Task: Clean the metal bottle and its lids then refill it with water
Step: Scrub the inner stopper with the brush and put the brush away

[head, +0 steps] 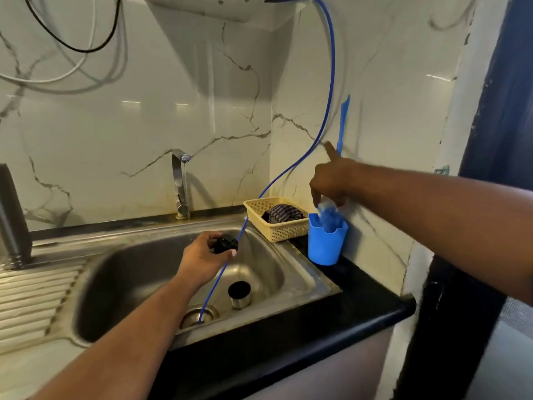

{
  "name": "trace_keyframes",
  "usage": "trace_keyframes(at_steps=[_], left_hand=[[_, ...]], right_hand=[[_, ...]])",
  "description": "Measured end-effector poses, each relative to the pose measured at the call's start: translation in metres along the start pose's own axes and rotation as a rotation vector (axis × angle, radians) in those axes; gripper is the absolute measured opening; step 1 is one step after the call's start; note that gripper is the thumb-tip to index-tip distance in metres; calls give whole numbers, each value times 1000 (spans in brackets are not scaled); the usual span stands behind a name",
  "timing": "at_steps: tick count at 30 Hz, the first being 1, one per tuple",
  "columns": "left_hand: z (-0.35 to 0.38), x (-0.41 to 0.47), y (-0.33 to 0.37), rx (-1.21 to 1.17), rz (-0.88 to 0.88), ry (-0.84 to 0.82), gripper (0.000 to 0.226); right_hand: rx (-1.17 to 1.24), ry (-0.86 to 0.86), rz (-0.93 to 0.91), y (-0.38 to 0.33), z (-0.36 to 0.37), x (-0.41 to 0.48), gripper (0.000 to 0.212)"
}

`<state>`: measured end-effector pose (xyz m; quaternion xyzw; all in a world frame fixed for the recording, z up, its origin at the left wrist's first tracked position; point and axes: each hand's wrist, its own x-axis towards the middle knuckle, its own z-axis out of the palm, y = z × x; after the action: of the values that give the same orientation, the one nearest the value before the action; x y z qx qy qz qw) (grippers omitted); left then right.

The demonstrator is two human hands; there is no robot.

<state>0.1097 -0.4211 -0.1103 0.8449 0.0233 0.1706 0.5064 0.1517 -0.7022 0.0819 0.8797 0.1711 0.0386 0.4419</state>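
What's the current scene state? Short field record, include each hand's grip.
left hand: holds black lid above sink
right hand: grips blue brush, bristles at blue cup mouth
metal cup: upright in sink, beside drain
blue hose: runs into drain
basket: holds cloth, beside blue cup
tap: no water seen

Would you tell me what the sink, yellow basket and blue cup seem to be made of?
Sink: brushed stainless steel, judging by its dull grey reflections. Yellow basket: moulded plastic, from its perforated lattice walls. Blue cup: probably matte plastic, uniformly coloured.
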Motion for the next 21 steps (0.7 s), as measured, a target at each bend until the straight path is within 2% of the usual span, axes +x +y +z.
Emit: trace_keyframes(at_steps=[10, 17, 21], left_hand=[[-8, 14, -15, -18, -32, 5, 61], [-14, 16, -12, -61, -56, 16, 55], [-17, 15, -7, -165, -102, 25, 45]], right_hand=[[-136, 45, 126, 66, -70, -23, 65], [-56, 99, 198, 76, -91, -42, 66], [-32, -83, 123, 39, -63, -32, 70]])
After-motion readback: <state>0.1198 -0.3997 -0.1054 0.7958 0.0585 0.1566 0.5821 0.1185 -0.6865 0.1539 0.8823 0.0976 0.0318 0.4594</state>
